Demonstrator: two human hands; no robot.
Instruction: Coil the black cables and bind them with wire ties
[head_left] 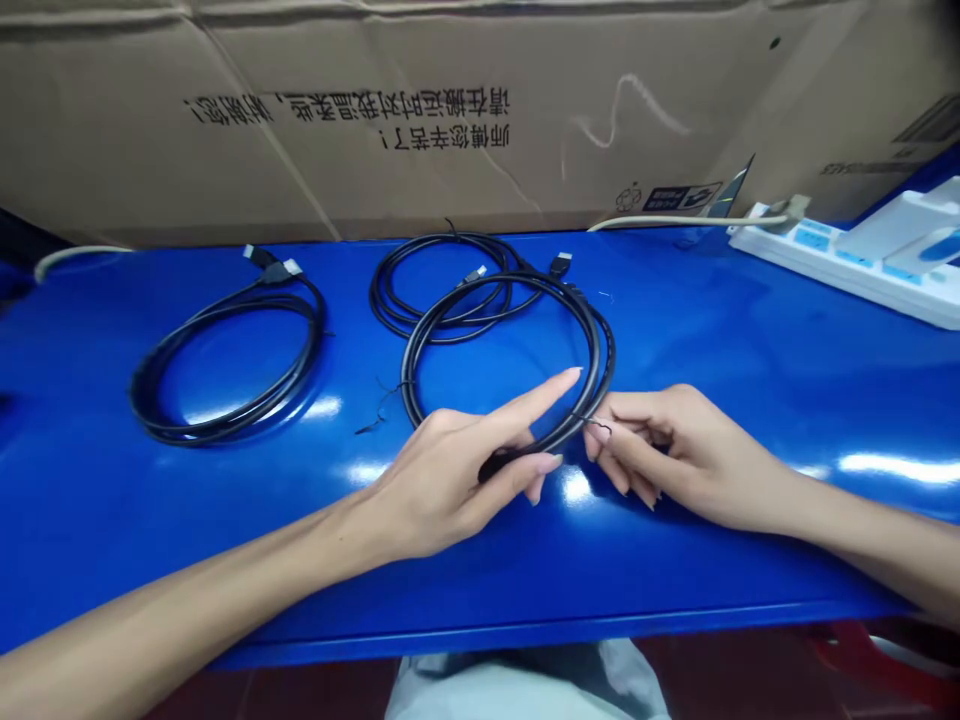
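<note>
A black coiled cable (427,330) is held up a little toward me over the table's middle. My left hand (450,485) grips its near edge between thumb and fingers, with the index finger stretched along the inside of the loop. On the coil's right side, my right hand (675,450) is closed in a pinch on a thin black twist tie (598,424) wrapped round the strands. A second twist tie (386,400) dangles loosely from the coil's left side. Part of the near edge is hidden behind my left hand.
Behind it lies another coiled cable (382,285), and a third coil (142,385) with its plugs (281,270) rests at the left. A cardboard box (300,180) spans the back. At the right stands a white power strip (855,265) with a pale cord. The blue table (337,610) ends before my lap.
</note>
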